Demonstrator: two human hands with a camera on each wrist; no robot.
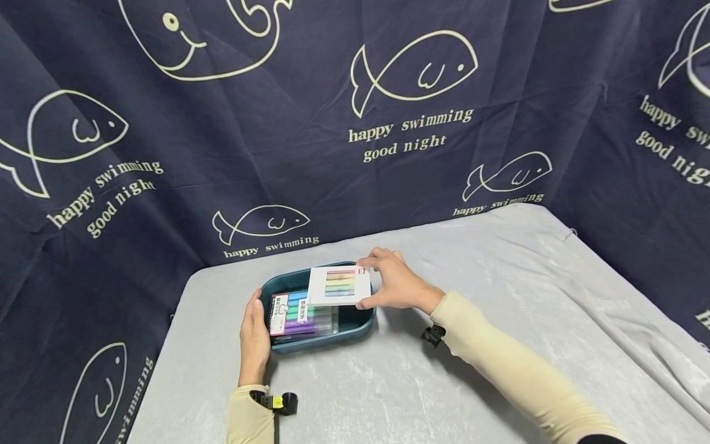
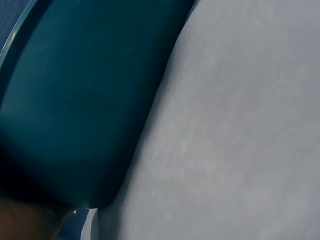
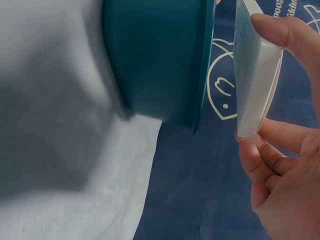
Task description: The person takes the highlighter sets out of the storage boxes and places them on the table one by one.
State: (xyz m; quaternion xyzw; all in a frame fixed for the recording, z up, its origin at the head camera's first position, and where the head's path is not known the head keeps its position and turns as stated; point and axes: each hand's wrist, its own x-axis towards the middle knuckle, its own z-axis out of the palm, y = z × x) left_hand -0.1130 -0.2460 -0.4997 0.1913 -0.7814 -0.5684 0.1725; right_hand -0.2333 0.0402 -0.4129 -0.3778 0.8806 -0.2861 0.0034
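A dark teal plastic bin [image 1: 349, 337] stands on the table. Its left end is touched by my left hand [image 1: 254, 342], whose fingers lie along the outside up to the rim; only a bit of this hand [image 2: 27, 220] shows in the left wrist view. My right hand [image 1: 398, 283] pinches a flat white box [image 1: 339, 286] by its right side, thumb on one edge and fingers on the opposite one [image 3: 260, 75]. Pastel strips show through the box's front. It is above the bin's rim, overlapping a clear pack of blue, green and purple markers [image 1: 299, 322] lying inside.
A grey cloth covers the table [image 1: 488, 370], with folds at the right. Dark blue curtains [image 1: 310, 142] with white fish drawings and lettering hang behind and at both sides.
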